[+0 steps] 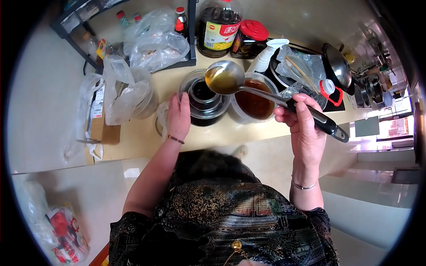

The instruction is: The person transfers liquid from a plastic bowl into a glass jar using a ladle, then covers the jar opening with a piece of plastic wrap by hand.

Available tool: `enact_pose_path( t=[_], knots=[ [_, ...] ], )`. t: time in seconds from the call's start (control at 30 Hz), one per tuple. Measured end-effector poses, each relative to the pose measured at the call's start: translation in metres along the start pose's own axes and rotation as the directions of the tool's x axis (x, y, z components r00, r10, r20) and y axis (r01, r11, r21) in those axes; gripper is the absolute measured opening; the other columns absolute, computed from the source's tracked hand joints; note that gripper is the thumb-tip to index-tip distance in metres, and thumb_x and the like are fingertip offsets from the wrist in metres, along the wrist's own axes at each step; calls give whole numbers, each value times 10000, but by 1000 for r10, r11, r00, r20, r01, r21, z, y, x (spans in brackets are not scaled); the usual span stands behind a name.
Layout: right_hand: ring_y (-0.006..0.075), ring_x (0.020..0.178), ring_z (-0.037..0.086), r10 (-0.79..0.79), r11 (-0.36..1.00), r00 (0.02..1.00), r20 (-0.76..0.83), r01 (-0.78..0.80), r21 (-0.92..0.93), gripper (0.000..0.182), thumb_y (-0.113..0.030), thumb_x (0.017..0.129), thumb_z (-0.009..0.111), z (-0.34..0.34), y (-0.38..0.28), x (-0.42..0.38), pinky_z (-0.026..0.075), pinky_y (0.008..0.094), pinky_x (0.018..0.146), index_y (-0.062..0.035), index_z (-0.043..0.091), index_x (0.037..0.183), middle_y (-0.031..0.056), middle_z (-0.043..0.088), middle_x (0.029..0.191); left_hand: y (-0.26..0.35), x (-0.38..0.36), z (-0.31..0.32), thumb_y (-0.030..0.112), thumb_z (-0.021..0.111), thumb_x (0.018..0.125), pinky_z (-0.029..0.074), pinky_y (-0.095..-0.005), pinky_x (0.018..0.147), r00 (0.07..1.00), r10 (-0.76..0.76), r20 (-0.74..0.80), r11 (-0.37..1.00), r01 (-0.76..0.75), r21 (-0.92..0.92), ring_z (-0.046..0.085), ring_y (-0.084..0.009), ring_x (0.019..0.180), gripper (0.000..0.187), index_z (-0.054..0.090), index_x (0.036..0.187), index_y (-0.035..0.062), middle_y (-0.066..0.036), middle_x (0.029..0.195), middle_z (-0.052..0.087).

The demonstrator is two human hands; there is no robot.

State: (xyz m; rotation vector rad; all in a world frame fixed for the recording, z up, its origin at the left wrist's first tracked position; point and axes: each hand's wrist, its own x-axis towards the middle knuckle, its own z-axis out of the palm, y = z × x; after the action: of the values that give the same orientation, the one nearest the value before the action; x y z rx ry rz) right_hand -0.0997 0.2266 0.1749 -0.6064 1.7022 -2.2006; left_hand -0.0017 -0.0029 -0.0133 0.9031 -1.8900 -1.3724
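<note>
Shiny ladle [225, 78] with amber liquid [220, 81]

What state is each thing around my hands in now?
Ladle: raised, yellowish liquid in its bowl
Right hand: closed around the ladle's handle
Clear container: upright, dark inside
Left hand: against the container's edge
White tub: uncovered, holding reddish-brown liquid
Red-lidded jar: closed
Large jug: standing upright

The right hand [305, 116] holds up a ladle [262, 93] of amber liquid [220, 81] while the left hand [179, 117] touches a clear container [216, 109].
</note>
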Motion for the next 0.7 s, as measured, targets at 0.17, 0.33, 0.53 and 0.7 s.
enact_pose_path(
  t=[0.17, 0.33, 0.53, 0.7],
  knots=[
    [181, 779, 661, -18, 993, 996, 84, 28, -112, 219, -89, 900, 580, 12, 1, -4, 534, 278, 749, 34, 557, 1079, 142, 670, 858, 3, -1, 0, 406, 403, 955, 347, -394, 957, 1000, 15, 17, 1000, -15, -27, 470, -352, 1085, 454, 530, 1129, 6, -193, 1133, 540],
    [146, 794, 657, -51, 946, 986, 160, 99, -308, 200, -57, 878, 600, 17, -4, -9, 523, 259, 756, 10, 575, 1065, 111, 678, 848, 6, -1, -1, 395, 410, 955, 346, -387, 957, 1000, 16, 20, 1000, -16, -24, 471, -345, 1083, 447, 526, 1135, 2, -193, 1125, 542],
    [149, 832, 660, -78, 905, 968, 237, 168, -390, 186, -45, 860, 617, 20, -7, -13, 519, 259, 764, -8, 591, 1041, 101, 675, 879, 6, 0, 0, 386, 412, 956, 351, -382, 958, 1000, -1, 15, 998, 2, -61, 485, -338, 1086, 450, 514, 1147, -9, -209, 1139, 541],
    [219, 750, 646, -310, 689, 843, 440, 518, -507, 221, 10, 726, 701, 19, 5, -13, 525, 300, 686, -2, 625, 933, 138, 632, 902, 6, 0, 0, 389, 408, 957, 350, -382, 960, 1000, 9, 18, 999, -8, -52, 485, -338, 1090, 455, 513, 1149, -10, -213, 1145, 540]
  ],
)
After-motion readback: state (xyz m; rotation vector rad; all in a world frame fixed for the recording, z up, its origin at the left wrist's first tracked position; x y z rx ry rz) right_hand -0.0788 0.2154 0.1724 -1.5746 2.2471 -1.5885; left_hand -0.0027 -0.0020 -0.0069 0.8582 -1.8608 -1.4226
